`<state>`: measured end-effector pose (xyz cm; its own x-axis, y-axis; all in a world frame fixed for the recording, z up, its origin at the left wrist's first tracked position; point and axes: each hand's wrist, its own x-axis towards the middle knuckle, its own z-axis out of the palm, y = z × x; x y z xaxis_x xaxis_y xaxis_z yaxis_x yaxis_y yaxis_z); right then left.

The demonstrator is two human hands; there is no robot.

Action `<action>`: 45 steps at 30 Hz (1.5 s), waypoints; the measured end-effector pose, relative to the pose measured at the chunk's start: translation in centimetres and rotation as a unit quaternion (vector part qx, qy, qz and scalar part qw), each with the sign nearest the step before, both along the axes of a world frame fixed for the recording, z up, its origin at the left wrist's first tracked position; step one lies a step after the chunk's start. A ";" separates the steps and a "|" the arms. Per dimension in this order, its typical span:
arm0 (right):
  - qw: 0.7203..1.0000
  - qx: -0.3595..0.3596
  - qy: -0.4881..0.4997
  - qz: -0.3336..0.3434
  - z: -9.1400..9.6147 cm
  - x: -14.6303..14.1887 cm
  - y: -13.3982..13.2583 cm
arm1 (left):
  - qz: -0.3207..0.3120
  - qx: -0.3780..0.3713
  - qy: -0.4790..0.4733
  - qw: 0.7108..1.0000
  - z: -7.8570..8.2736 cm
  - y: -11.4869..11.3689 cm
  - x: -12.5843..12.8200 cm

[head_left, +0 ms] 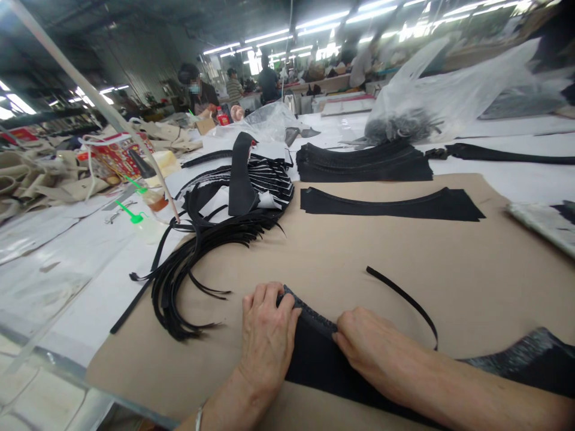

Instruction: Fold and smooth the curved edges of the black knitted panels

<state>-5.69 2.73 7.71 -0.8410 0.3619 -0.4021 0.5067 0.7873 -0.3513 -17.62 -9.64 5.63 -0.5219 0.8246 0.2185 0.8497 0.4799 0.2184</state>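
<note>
My left hand [267, 335] presses flat on the left end of a curved black fabric piece [317, 359] lying on the brown cardboard sheet [341, 251]. My right hand [366, 347] pinches the upper edge of the same piece, fingers pressed together at its stitched rim. A thin black strip [406, 297] curves over the cardboard just beyond my right hand. The piece runs on under my right forearm toward the right edge.
A fan of thin black strips [197, 257] lies to the left. A flat black curved panel [390, 205] and a stack of similar panels [363, 161] lie further back. Clear plastic bags [444, 90], beige pieces [36, 173] and green-capped bottles [144, 197] sit around. People work in the distance.
</note>
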 end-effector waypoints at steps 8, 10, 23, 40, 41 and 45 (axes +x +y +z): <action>0.998 0.052 -0.029 0.001 -0.3 0.0 -0.2 | -0.128 0.117 -0.099 0.980 -0.7 -0.2 0.1; 0.998 0.059 -0.019 0.001 -0.7 0.1 -0.2 | -0.228 0.104 -0.133 0.959 -1.1 -0.5 0.6; 0.999 -0.012 -0.037 -0.016 2.6 0.2 1.3 | -0.308 -0.033 -0.080 0.947 -0.2 -2.8 0.5; 0.997 0.027 -0.077 0.014 2.8 0.1 0.8 | -0.317 -0.039 0.019 0.948 -1.5 -2.9 0.6; 0.996 0.030 -0.081 0.010 2.9 0.0 0.8 | -0.318 -0.040 0.021 0.947 -1.5 -2.8 0.6; 0.997 0.045 -0.061 0.006 2.3 0.1 0.7 | -0.334 -0.043 0.031 0.941 -1.4 -2.7 0.4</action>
